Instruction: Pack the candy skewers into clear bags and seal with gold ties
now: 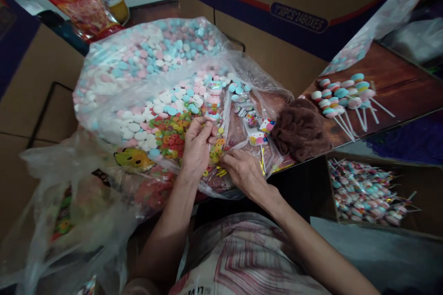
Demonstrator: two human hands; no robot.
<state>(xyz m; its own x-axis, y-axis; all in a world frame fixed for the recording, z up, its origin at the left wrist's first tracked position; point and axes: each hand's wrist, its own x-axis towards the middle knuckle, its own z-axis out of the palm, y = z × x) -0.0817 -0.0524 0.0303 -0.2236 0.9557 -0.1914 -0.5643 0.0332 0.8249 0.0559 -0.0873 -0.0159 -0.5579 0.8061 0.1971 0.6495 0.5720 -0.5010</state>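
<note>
My left hand (198, 143) pinches the lower end of a candy lollipop in a clear printed wrapper (213, 99), which points away from me. My right hand (242, 168) is just to the right and nearer me, its thumb and fingers pressed together; what is between them is too small to make out. Gold twist ties (221, 172) lie right by its fingertips. Under both hands are small ring-shaped gummies (171, 140) in red, yellow and green. Beyond them spreads a heap of pink, white and blue candies (138, 126) in a big clear plastic bag (238, 62).
Printed wrappers (258, 131) and a brown cloth (299, 129) lie to the right. Candy skewers on white sticks (346, 94) rest on the table's right side. Below stands a carton (411, 221) of wrapped lollipops (363, 191). Large cardboard boxes (263, 4) border the far side.
</note>
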